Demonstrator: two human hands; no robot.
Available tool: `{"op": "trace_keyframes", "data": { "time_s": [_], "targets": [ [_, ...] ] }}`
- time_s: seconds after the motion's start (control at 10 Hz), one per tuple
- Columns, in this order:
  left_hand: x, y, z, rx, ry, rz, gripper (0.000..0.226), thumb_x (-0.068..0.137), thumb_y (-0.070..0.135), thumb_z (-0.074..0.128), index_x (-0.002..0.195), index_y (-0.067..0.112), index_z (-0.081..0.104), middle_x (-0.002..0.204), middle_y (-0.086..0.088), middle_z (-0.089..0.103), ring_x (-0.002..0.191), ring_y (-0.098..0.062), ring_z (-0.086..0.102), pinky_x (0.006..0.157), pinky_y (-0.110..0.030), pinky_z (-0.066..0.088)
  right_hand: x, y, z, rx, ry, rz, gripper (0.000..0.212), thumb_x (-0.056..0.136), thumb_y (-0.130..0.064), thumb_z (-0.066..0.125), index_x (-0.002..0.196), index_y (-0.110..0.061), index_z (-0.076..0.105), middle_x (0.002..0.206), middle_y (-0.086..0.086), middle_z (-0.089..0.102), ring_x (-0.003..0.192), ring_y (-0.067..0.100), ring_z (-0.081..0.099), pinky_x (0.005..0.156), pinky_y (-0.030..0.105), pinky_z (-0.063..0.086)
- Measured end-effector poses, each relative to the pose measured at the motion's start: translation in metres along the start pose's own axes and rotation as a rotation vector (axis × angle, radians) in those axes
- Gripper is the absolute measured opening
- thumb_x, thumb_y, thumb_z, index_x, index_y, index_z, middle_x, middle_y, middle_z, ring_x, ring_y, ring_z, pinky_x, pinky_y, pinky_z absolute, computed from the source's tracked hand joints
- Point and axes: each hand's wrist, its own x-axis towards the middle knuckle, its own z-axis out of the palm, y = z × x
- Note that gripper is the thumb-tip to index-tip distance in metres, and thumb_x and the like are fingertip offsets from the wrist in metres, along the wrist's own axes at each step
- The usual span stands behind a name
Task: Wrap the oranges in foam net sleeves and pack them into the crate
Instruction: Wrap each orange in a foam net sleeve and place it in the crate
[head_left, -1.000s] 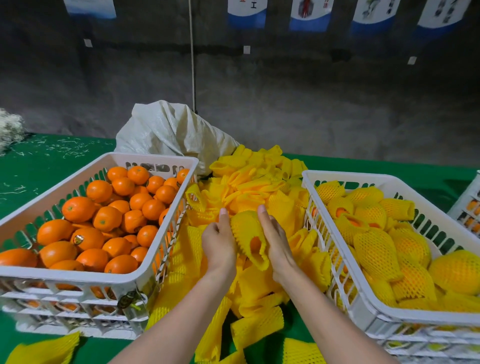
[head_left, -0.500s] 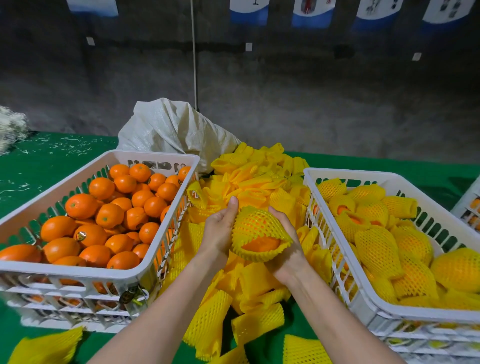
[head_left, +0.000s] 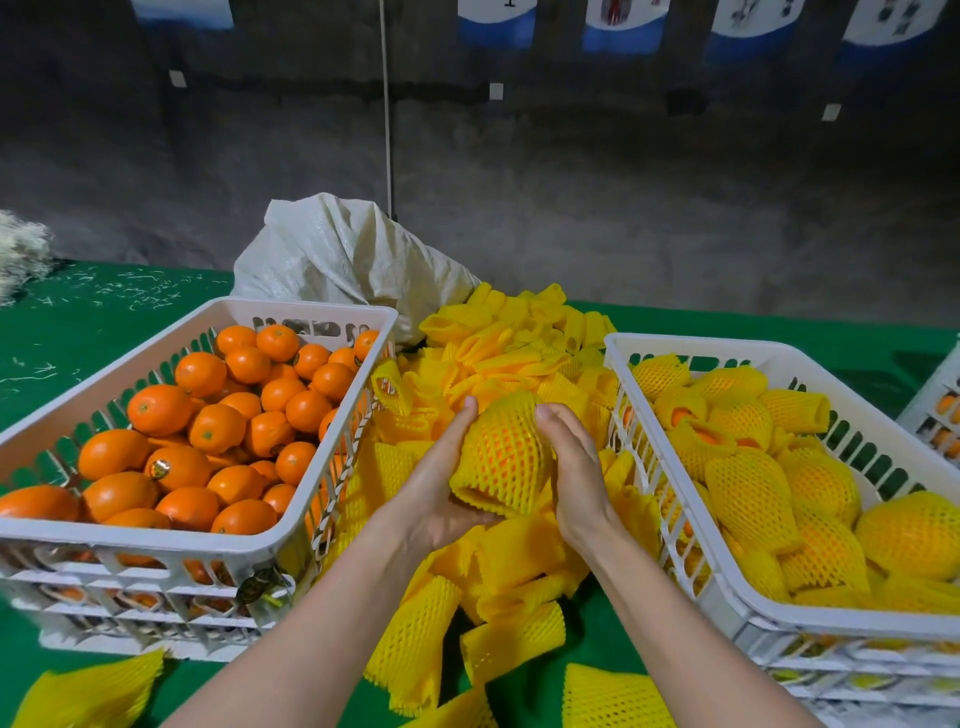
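The sleeved orange (head_left: 506, 452) is held over the loose sleeve pile (head_left: 509, 353) at the middle of the bench (head_left: 93, 332), between the bare-orange crate (head_left: 156, 543) and the packing crate (head_left: 696, 347). The left hand (head_left: 441, 483) cups it from below and the right hand (head_left: 576, 467) curls round its side. It is likely firm and weighty inside soft, springy foam, so it is best gripped round the middle, not by the slack open end.

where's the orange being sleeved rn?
Head view, centre: the orange in a yellow foam net sleeve sits between the left hand and right hand, above the loose yellow sleeve pile, between the white plastic crate of bare oranges and the wrapped-orange crate.
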Motion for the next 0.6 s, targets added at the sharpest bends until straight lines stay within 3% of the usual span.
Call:
{"op": "trace_keyframes", "data": {
  "time_s": [0.1, 0.2, 0.3, 0.4, 0.5, 0.6],
  "targets": [
    [0.005, -0.006, -0.002, 0.093, -0.076, 0.025, 0.045, 0.058, 0.069, 0.074, 0.089, 0.037, 0.076, 0.087, 0.008, 0.075, 0.082, -0.008, 0.072, 0.061, -0.022, 0.056, -0.002, -0.009, 0.003, -0.065, 0.029, -0.084, 0.059, 0.072, -0.055, 0.06, 0.078, 0.004, 0.052, 0.076, 0.011, 0.048, 0.074, 0.022, 0.045, 0.067, 0.038, 0.036],
    [0.008, -0.01, -0.005, 0.106, -0.104, 0.016, 0.041, 0.061, 0.071, 0.073, 0.089, 0.041, 0.075, 0.091, 0.009, 0.075, 0.087, -0.008, 0.071, 0.064, -0.022, 0.056, 0.001, -0.009, 0.003, -0.114, 0.01, -0.067, 0.074, 0.076, -0.055, 0.056, 0.082, 0.018, 0.046, 0.076, 0.017, 0.048, 0.072, 0.025, 0.045, 0.067, 0.039, 0.032],
    [0.014, -0.012, -0.008, 0.158, -0.104, 0.021, 0.041, 0.063, 0.071, 0.072, 0.093, 0.042, 0.073, 0.095, 0.009, 0.074, 0.09, -0.009, 0.071, 0.065, -0.023, 0.056, 0.003, -0.008, 0.0, -0.117, 0.062, 0.006, 0.061, 0.092, -0.037, 0.054, 0.09, 0.023, 0.046, 0.09, 0.044, 0.049, 0.074, 0.037, 0.052, 0.069, 0.037, 0.034],
    [0.02, -0.015, -0.011, 0.194, -0.103, -0.006, 0.042, 0.068, 0.07, 0.07, 0.099, 0.043, 0.071, 0.099, 0.008, 0.074, 0.093, -0.011, 0.07, 0.067, -0.025, 0.057, 0.008, -0.004, -0.002, -0.077, 0.073, 0.047, 0.055, 0.094, -0.028, 0.052, 0.099, 0.026, 0.044, 0.105, 0.047, 0.046, 0.097, 0.055, 0.051, 0.069, 0.043, 0.04],
    [0.028, -0.018, -0.016, 0.225, -0.084, -0.025, 0.043, 0.073, 0.069, 0.067, 0.107, 0.043, 0.068, 0.102, 0.007, 0.073, 0.095, -0.013, 0.07, 0.068, -0.027, 0.058, 0.01, -0.004, -0.003, -0.054, 0.082, 0.063, 0.054, 0.095, -0.026, 0.052, 0.102, 0.027, 0.042, 0.106, 0.048, 0.045, 0.097, 0.057, 0.05, 0.07, 0.047, 0.041],
    [0.034, -0.021, -0.018, 0.249, -0.104, -0.046, 0.043, 0.076, 0.069, 0.064, 0.11, 0.044, 0.066, 0.104, 0.009, 0.072, 0.096, -0.012, 0.07, 0.069, -0.027, 0.058, 0.01, -0.002, -0.006, -0.075, 0.08, 0.044, 0.044, 0.094, -0.027, 0.053, 0.084, 0.016, 0.051, 0.083, 0.038, 0.049, 0.076, 0.031, 0.051, 0.069, 0.038, 0.035]
  ]
}}
